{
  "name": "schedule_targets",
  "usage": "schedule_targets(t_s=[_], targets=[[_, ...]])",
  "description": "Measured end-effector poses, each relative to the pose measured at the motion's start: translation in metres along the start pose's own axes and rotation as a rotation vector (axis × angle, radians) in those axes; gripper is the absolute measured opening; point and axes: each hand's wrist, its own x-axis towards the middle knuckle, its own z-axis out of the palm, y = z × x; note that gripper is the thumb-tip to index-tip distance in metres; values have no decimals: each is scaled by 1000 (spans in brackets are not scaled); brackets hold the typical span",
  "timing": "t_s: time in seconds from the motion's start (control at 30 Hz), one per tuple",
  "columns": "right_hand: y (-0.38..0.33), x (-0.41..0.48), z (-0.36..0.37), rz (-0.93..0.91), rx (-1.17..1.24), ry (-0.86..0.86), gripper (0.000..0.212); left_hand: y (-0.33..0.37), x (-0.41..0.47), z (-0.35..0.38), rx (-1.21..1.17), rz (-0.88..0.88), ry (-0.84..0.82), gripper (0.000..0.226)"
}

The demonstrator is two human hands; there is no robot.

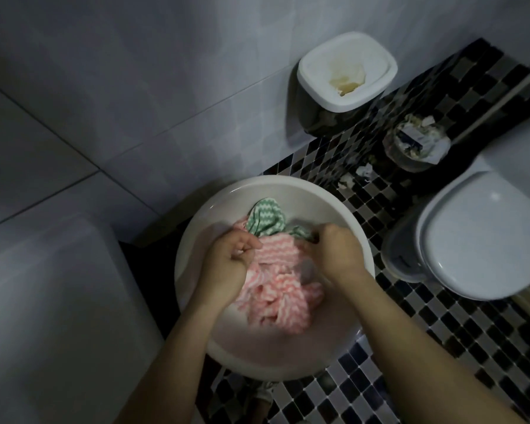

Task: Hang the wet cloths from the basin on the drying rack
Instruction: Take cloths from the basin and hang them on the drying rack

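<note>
Over the white basin (328,206), the left hand (233,255) grips the pink striped cloth (276,295) bunched at its middle. The right hand (334,249) pinches that cloth's far edge, beside the green cloth (265,217). I'd lift the pink one clear alone and let it drip above the basin.

The chequered mosaic floor (441,347) carries the basin (325,206), a toilet (487,228), a white-rimmed bin (312,87), a waste basket (416,148) and paper scraps (364,171).
</note>
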Motion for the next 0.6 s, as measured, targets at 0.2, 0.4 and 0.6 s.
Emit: schedule_targets(t_s=[0.2,0.4,0.6], targets=[[-10,-56,-54,198,1175,-147,41,44,-30,5,51,88,-92,24],[-12,-100,-87,163,1351,-314,45,79,-73,22,233,195,-196,30],[-1,-152,-112,172,1290,-239,53,117,-117,18,43,299,-259,20]])
